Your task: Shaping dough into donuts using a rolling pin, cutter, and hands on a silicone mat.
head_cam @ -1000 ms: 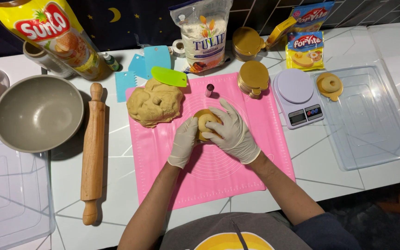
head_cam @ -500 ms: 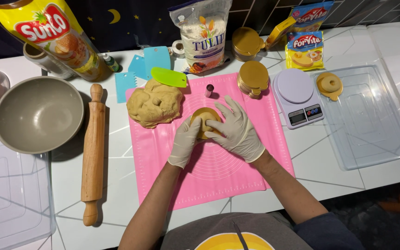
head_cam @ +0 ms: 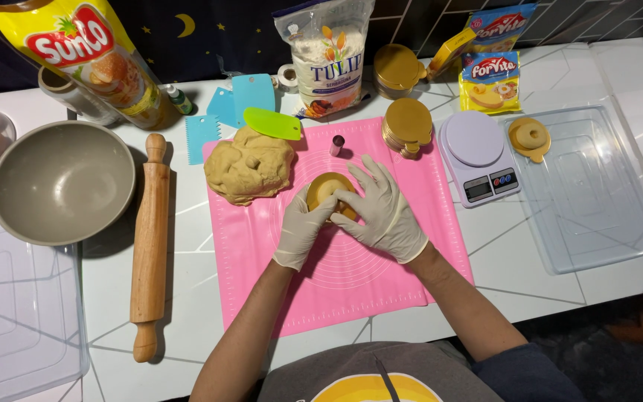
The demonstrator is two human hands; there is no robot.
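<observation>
Both of my hands wear white gloves and work over a pink silicone mat [head_cam: 351,275]. My left hand [head_cam: 301,227] and my right hand [head_cam: 382,210] press together on a small round piece of dough [head_cam: 326,186] that lies on a gold-coloured round sheet. The fingers cover its lower and right part. A large lump of tan dough [head_cam: 248,164] rests on the mat's far left corner. A small metal ring cutter [head_cam: 336,144] stands just beyond my hands.
A wooden rolling pin [head_cam: 149,238] and a grey bowl [head_cam: 61,182] lie to the left. Plastic scrapers [head_cam: 241,100], a flour bag [head_cam: 324,56], a stack of gold discs [head_cam: 407,125], a kitchen scale [head_cam: 478,152] and a clear tray [head_cam: 597,216] holding one ring-shaped dough piece [head_cam: 530,136] stand behind and right.
My hands have shifted slightly on the small dough piece; the right hand's fingers spread wider over it. Nothing else has moved.
</observation>
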